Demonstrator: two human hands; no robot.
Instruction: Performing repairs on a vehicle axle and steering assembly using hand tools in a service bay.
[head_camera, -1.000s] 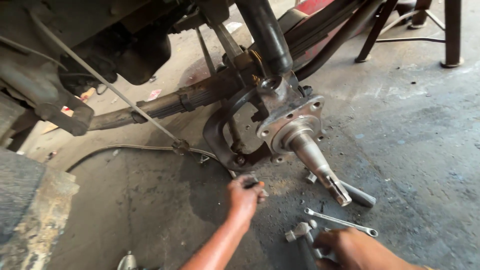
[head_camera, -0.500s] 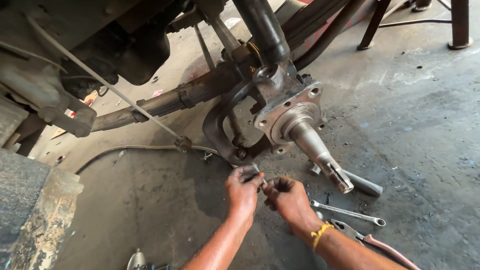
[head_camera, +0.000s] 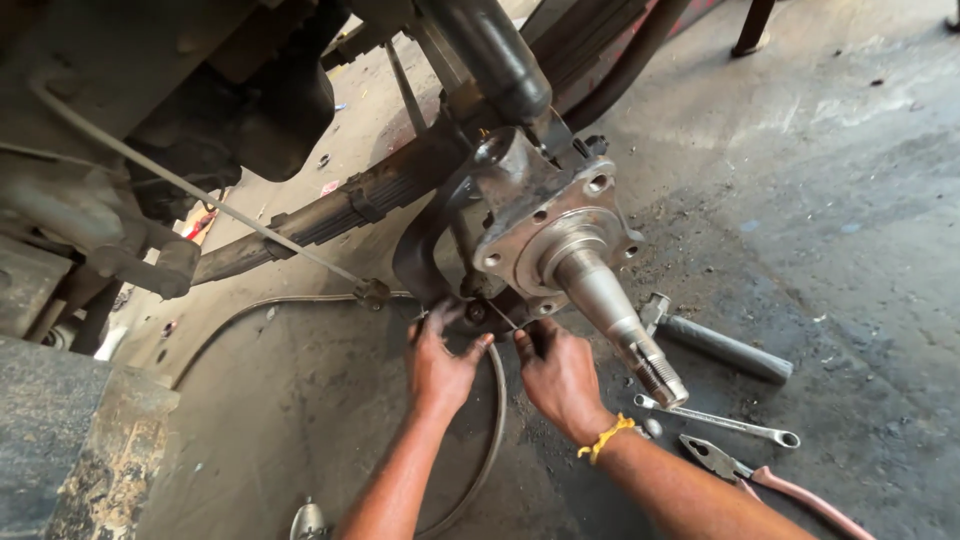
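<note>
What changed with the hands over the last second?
The right hand left the tools on the floor and rose to join the left hand under the wheel hub; both now work there. The spanner, pliers and hammer stayed put.

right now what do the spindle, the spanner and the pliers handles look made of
Spindle: bare steel by the look, dull grey sheen, threaded tip. Spanner on the floor: bright polished metal, probably chromed steel. Pliers handles: pinkish-red coating, likely plastic or rubber over metal.
</note>
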